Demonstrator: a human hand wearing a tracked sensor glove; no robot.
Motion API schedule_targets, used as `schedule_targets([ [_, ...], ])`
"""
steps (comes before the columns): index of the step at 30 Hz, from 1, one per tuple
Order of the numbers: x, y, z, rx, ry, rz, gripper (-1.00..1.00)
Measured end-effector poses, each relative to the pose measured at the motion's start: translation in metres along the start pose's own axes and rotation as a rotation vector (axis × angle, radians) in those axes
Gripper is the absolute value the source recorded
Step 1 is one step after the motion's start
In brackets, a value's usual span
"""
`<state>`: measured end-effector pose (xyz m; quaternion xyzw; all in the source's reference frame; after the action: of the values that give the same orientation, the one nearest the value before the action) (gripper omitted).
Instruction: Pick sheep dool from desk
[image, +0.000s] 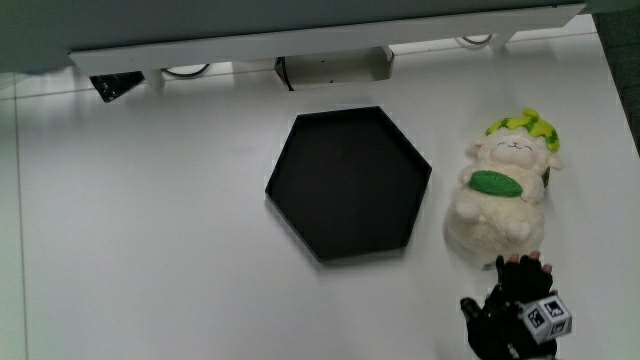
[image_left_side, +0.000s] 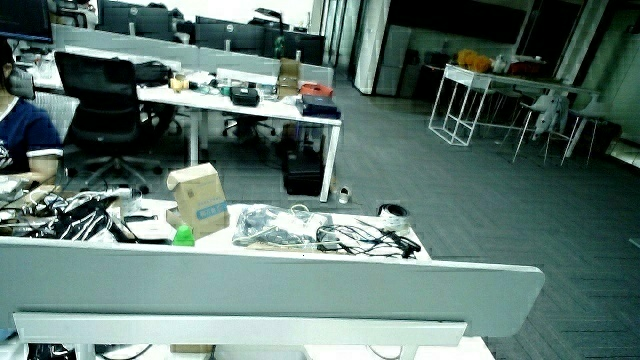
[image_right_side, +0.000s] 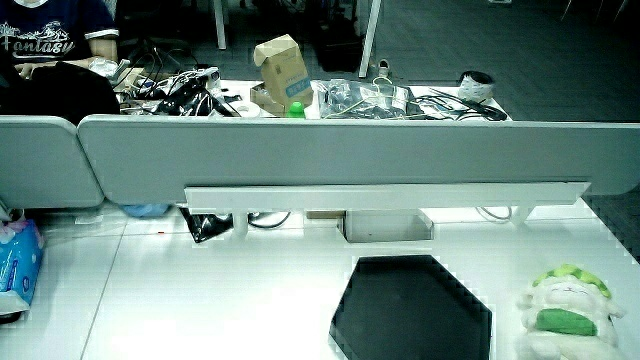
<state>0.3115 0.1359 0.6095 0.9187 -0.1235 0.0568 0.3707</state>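
hand (image: 520, 308) sits nearest the person, at the table's edge, just short of the sheep doll (image: 505, 188). black glove, patterned cube (image: 547, 317) on its back. fingers (image: 524, 268) point toward the doll's lower body and reach about to its edge; contact cannot be confirmed. they look loosely spread and hold nothing. judgement: this is the approach, grasp not yet made.

sheep doll lies on the white table (image: 150, 220), next out from the hand. cream body, green leaf patch on the belly, yellow-green cap at the end farther from the person. the rounded lower body faces the hand, so that is likely the easiest part to close on. soft plush, should compress under the fingers. in a side view the doll (image_right_side: 565, 310) shows beside the tray.

black hexagonal tray (image: 348, 184) lies beside the doll, close but apart, nothing in it.

farthest out: low partition (image_right_side: 330, 160) along the table.
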Motion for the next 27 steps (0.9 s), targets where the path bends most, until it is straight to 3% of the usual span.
schedule_targets([
  [5, 0.016, 0.019, 0.018, -0.004, -0.022, -0.043, 0.00],
  [6, 0.016, 0.023, 0.022, -0.017, -0.055, -0.045, 0.00],
  [10, 0.023, 0.036, 0.033, -0.004, -0.096, -0.041, 0.00],
  [11, 0.031, 0.042, 0.028, 0.079, -0.118, -0.027, 0.00],
  [12, 0.041, 0.050, 0.022, 0.056, -0.118, -0.054, 0.00],
  [14, 0.044, 0.056, 0.025, 0.029, -0.104, -0.037, 0.00],
  [15, 0.037, 0.055, 0.036, 0.043, -0.125, -0.041, 0.00],
  [20, 0.047, 0.076, 0.032, -0.062, -0.140, -0.025, 0.00],
  [21, 0.047, 0.078, 0.034, -0.081, -0.117, -0.019, 0.00],
  [23, 0.060, 0.091, 0.022, -0.104, -0.149, -0.045, 0.00],
  [27, 0.057, 0.102, 0.025, -0.178, -0.138, -0.013, 0.00],
])
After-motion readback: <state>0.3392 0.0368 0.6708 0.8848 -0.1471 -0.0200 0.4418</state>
